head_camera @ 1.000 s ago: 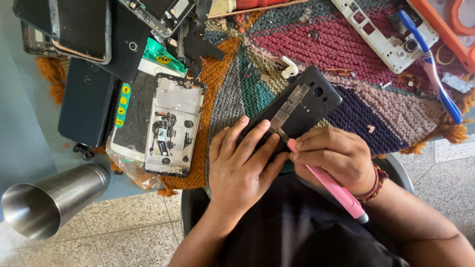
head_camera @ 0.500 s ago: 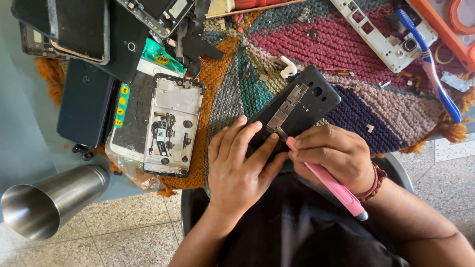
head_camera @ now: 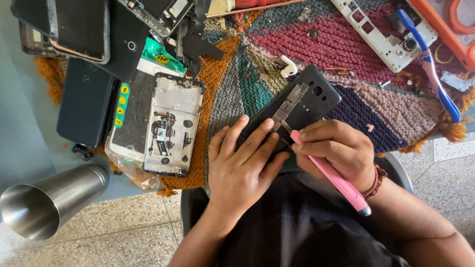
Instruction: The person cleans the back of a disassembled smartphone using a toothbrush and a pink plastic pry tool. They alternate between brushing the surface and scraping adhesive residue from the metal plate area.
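Observation:
A black phone body (head_camera: 309, 101) with its back off lies tilted on a knitted multicolour mat (head_camera: 346, 54), its grey inner metal parts showing. My left hand (head_camera: 242, 165) lies flat over the phone's lower end and pins it down. My right hand (head_camera: 336, 148) grips a pink screwdriver (head_camera: 329, 173) like a pen, its tip set against the phone's inner strip just beside my left fingertips. The tip itself is partly hidden by my fingers.
A white phone frame (head_camera: 173, 123) and a pile of dark phones and covers (head_camera: 84, 64) lie to the left. A steel tumbler (head_camera: 49, 200) lies on its side at the lower left. A blue toothbrush (head_camera: 430, 64) and a white frame (head_camera: 386, 34) sit at the upper right.

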